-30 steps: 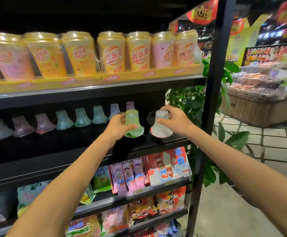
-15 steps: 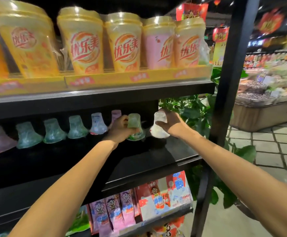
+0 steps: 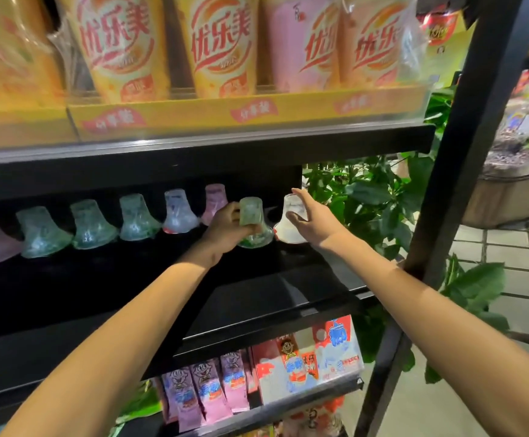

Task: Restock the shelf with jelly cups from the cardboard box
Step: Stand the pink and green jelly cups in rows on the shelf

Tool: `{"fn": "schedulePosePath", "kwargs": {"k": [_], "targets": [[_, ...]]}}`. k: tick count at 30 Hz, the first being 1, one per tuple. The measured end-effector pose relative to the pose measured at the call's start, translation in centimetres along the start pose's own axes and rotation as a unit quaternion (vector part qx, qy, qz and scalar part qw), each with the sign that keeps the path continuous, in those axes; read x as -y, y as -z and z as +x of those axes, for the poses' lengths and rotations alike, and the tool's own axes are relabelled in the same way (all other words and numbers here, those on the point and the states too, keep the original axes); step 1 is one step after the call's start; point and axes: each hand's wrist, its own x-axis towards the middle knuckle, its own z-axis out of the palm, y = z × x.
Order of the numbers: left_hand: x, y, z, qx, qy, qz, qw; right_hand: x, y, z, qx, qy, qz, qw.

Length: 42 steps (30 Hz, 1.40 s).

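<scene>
Upright, wide-end-down green jelly cup (image 3: 252,223) sits in left hand's (image 3: 225,230) grip; right hand (image 3: 312,220) splayed.

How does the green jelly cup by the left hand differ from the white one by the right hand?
The green bell-shaped jelly cup is gripped by the left hand; the white bell-shaped jelly cup only has the right hand's straight fingers beside it. The green one sits left of the white. Both stand wide end down on the black shelf.
</scene>
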Motion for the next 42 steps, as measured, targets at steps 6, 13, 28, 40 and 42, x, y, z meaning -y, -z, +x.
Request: {"fn": "schedulePosePath", "kwargs": {"k": [6,13,28,40,42], "targets": [[0.5,0.4,0.5,0.015,0.008,0.019,1.000,0.2,0.3,-0.2,-0.008,-0.014,-0.001,1.000],[1.1,2.1,-1.5,0.004,-0.044,0.144,0.989,-0.1,0.9,-4.4,-0.148,0.089,0.007,0.985],[2.1,0.7,-5.9,0.098,-0.138,0.437,0.883,-1.0,-1.2,-6.1,-0.015,0.058,-0.160,0.985],[2.6,-0.5,-1.3,0.098,-0.166,0.464,0.865,-0.9,-0.8,-1.9,0.030,-0.014,-0.181,0.983],[2.6,-0.7,-0.5,0.093,-0.166,0.463,0.865,-1.2,-1.1,-0.9,0.022,-0.025,-0.174,0.984]]}}
